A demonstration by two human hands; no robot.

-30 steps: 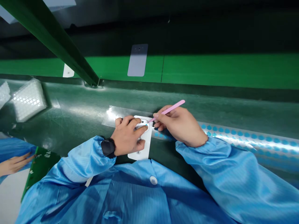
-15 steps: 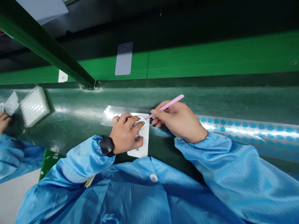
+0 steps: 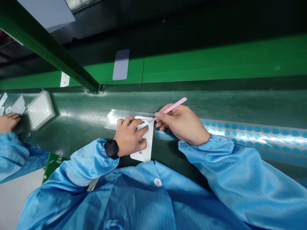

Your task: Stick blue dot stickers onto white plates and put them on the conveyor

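Observation:
Flat on the bench in front of me lies a white rectangular plate (image 3: 148,147) with rounded corners and small printed or cut marks. My left hand (image 3: 129,135) rests on it from the left, fingers apart and fingertips pressing near its upper part. Pinched in my right hand (image 3: 184,124) is a pair of pink tweezers (image 3: 174,106). Their tips touch or nearly touch a small blue spot (image 3: 147,126) by my left index fingertip. My left fingers hide part of the plate. Under my right hand runs a clear sheet with rows of blue round stickers (image 3: 257,129).
A clear film strip (image 3: 115,118) lies behind my left hand. At left, a person's hand (image 3: 9,122) is beside a bubble-wrapped stack (image 3: 40,110). A green post (image 3: 79,74) rises behind, and a white plate (image 3: 121,65) leans on the green ledge (image 3: 192,68).
My hands and the tweezers keep nearly the same place on the plate. The other person's hand at left has come further into view, and the view has shifted slightly.

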